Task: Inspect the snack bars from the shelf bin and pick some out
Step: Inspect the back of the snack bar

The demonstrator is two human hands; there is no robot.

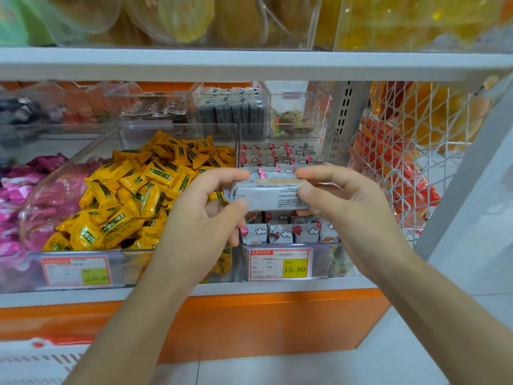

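Observation:
I hold a silver-wrapped snack bar (270,197) level in front of the shelf, its printed back side toward me. My left hand (206,215) pinches its left end between thumb and fingers. My right hand (340,202) pinches its right end the same way. Directly behind and below the bar is the clear shelf bin (322,262), filled with several rows of the same bars (280,233) in grey wrappers with red balloons and white clouds. My hands hide the middle of the bin.
A clear bin of yellow-wrapped snacks (138,190) sits to the left, with pink packets (25,195) beyond it. Price tags (280,263) line the shelf front. A white wire basket (410,162) with orange packets hangs at the right. An upper shelf (249,63) overhangs. A white crate (36,362) lies at bottom left.

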